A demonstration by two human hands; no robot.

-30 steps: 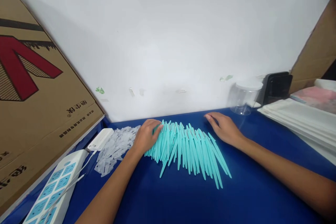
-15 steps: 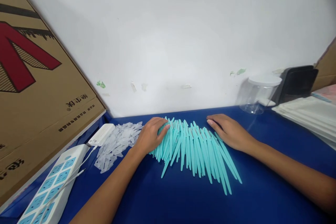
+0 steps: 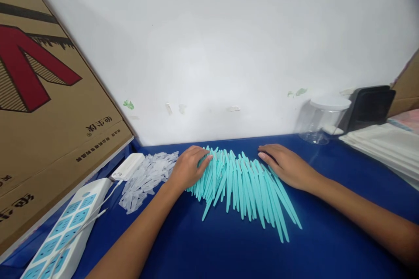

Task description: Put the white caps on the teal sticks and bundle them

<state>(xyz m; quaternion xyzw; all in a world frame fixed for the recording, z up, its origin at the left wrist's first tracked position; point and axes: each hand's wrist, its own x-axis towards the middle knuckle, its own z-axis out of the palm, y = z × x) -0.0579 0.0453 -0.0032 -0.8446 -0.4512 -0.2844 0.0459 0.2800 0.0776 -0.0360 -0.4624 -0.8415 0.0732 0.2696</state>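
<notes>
A fanned pile of slim turquoise sticks (image 3: 244, 187), shaped like eyebrow razors, lies on the blue table. My left hand (image 3: 190, 166) rests on the pile's left end, its thumb and fingers apart and partly over the sticks. On the other side, my right hand (image 3: 286, 163) lies at the upper right end with its fingers stretched out, close to the outermost sticks. Neither hand grips anything that I can see. Just left of my left hand is a heap of small translucent plastic pieces (image 3: 149, 176), like blade covers.
A white power strip (image 3: 70, 229) with a cable lies at the left, near a small white box (image 3: 128, 166). A large cardboard box (image 3: 59, 139) stands behind them. At the right are a clear jar (image 3: 322, 120) with a white lid, a black holder (image 3: 371, 107) and stacked white sheets (image 3: 382, 146).
The camera view has shifted slightly. Both hands and the pile of sticks stay almost exactly where they were.
</notes>
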